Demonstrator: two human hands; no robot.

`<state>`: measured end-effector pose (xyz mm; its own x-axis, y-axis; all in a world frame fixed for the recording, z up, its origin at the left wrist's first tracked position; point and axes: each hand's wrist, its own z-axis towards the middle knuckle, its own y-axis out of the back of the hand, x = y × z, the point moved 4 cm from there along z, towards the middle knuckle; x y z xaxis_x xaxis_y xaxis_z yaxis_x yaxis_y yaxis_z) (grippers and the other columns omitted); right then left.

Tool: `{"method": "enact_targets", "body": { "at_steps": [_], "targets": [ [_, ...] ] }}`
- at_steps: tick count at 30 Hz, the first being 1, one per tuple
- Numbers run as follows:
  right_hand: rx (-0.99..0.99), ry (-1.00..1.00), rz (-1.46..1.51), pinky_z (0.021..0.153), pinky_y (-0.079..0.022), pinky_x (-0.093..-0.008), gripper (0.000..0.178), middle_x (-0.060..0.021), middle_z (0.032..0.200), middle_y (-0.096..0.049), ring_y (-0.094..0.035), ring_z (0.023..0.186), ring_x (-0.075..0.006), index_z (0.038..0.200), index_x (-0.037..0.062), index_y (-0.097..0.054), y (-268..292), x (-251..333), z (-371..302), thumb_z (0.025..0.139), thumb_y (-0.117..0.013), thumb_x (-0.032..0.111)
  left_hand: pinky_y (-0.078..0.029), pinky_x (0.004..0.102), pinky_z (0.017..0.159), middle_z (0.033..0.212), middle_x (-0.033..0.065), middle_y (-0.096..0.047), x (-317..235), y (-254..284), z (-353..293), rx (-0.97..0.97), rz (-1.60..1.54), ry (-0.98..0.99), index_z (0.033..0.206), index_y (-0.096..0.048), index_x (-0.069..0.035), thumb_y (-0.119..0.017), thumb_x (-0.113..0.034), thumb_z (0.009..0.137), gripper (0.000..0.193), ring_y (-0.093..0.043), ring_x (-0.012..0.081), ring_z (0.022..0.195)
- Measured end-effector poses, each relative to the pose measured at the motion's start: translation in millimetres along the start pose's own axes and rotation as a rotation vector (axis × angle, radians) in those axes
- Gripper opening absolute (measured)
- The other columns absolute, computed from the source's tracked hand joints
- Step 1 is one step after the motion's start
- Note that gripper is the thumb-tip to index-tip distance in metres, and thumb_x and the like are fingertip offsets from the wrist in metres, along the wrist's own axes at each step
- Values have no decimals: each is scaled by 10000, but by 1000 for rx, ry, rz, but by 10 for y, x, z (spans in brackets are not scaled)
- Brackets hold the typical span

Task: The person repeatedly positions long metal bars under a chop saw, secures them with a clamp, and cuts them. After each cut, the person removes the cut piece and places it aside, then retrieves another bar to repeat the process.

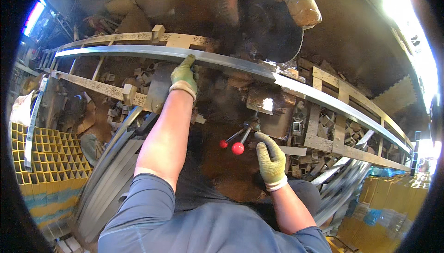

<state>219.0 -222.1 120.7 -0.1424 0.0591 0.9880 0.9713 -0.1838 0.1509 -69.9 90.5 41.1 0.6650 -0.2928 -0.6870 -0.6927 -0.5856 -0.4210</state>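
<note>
Bar (231, 63) runs past the saw blade (266, 26); my left hand (185, 75) touches it, fingers bent, grip I cannot tell; my right hand (269, 159), loosely half-curled, visibly empty, is beside the red-knobbed levers (237, 148).

The left hand (184, 78) is covering part of the rail (138, 50). The top edge is cutting off the saw (266, 26).
</note>
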Motion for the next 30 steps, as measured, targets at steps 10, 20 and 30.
{"method": "enact_targets", "body": {
  "at_steps": [10,20,30],
  "targets": [
    [-73,614,-584,1120,-579,-485,512,-216,1373,-773,-735,1260,-435,1453,-5,-712,-249,1336,799,965,-825,99,-589,344,672,996,37,-704,-336,108,-586,63,-23,-1,1148,-762,-134,-896,-225,932,271,-634,189,775],
    [147,532,-990,1035,-570,-557,497,-202,1300,-768,-713,1197,-435,1391,103,-741,-884,1016,1866,937,-843,278,-568,471,1054,1401,151,-691,-759,338,-735,100,-51,-77,1464,-664,-63,-953,-461,903,746,-673,312,1172],
    [55,674,-865,1055,-572,-530,529,-139,1301,-775,-715,1216,-411,1336,128,-772,-927,1001,1476,833,-905,227,-641,588,1021,1012,183,-782,-1186,881,191,123,-501,-70,1204,-663,-72,-855,-316,1024,359,-780,347,993]
  ]
}}
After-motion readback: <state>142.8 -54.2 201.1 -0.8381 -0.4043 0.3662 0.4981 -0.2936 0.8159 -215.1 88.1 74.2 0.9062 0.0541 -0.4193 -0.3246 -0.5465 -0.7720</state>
